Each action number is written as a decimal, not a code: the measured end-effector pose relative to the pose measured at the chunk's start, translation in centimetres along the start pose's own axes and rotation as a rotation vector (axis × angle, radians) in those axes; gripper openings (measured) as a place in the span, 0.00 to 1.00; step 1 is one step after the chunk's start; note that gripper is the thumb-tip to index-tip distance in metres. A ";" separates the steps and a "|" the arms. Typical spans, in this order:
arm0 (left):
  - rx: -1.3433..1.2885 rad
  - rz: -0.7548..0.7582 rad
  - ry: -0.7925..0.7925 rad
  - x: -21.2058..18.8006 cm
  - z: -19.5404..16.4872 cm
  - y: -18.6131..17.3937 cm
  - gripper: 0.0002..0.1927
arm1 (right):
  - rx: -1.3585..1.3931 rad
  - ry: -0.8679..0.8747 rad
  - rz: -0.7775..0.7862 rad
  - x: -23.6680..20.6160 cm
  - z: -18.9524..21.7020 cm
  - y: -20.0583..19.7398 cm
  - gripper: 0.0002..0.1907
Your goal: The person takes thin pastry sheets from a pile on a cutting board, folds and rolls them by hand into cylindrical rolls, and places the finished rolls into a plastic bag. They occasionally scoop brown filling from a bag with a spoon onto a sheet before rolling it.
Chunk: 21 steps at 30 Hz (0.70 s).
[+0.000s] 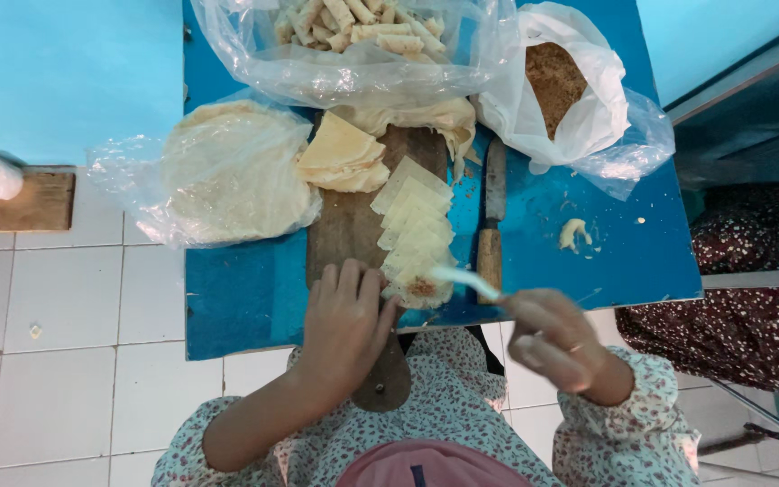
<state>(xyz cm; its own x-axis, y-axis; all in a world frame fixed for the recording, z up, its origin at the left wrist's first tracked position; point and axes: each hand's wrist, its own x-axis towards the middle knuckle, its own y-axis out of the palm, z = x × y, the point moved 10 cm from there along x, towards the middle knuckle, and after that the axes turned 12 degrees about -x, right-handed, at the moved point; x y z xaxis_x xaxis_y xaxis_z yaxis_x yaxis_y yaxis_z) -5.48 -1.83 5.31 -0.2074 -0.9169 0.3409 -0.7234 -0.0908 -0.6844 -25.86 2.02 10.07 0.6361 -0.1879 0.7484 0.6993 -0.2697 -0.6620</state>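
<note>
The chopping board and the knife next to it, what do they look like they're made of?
The chopping board looks like dark, worn wood: brown, matt, with a paddle-shaped handle. The knife seems to have a dull grey metal blade and a light wooden handle, judging by its tan, grainy look. The right hand holds a small white utensil, probably plastic, though it is blurred.

Bright, even light; right hand [547, 338] motion-blurred, soft shadows.

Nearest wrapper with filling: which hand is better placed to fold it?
Probably the left hand: its fingertips rest beside the nearest wrapper on the board. The right hand is off the table edge, holding a white spoon.
</note>
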 end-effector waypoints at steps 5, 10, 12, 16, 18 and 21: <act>-0.001 -0.006 -0.017 -0.1 0.1 -0.1 0.16 | -0.399 0.272 -0.223 1.4 -7.0 -4.1 0.28; 0.047 -0.012 -0.051 0.0 0.1 0.1 0.17 | -0.684 0.499 -0.013 4.9 -13.4 -3.2 0.32; 0.081 -0.006 -0.081 -0.1 0.2 0.3 0.17 | -0.725 0.594 0.113 5.2 -13.1 -1.8 0.31; 0.064 0.000 -0.093 0.1 0.4 0.7 0.16 | -0.356 0.888 0.202 2.3 -7.9 1.3 0.27; 0.043 0.021 -0.111 0.3 0.7 1.1 0.15 | -0.342 0.820 0.332 2.0 -4.9 3.9 0.25; 0.000 0.016 -0.092 0.4 0.7 1.2 0.12 | -0.332 0.903 0.406 0.8 -3.6 6.5 0.23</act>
<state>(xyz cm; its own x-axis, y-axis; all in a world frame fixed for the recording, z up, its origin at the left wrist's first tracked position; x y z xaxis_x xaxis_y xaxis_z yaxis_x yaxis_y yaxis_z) -5.99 -2.60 4.17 -0.1573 -0.9502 0.2689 -0.7206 -0.0758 -0.6892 -21.96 -3.27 6.48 0.2270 -0.9218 0.3143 0.2755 -0.2487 -0.9286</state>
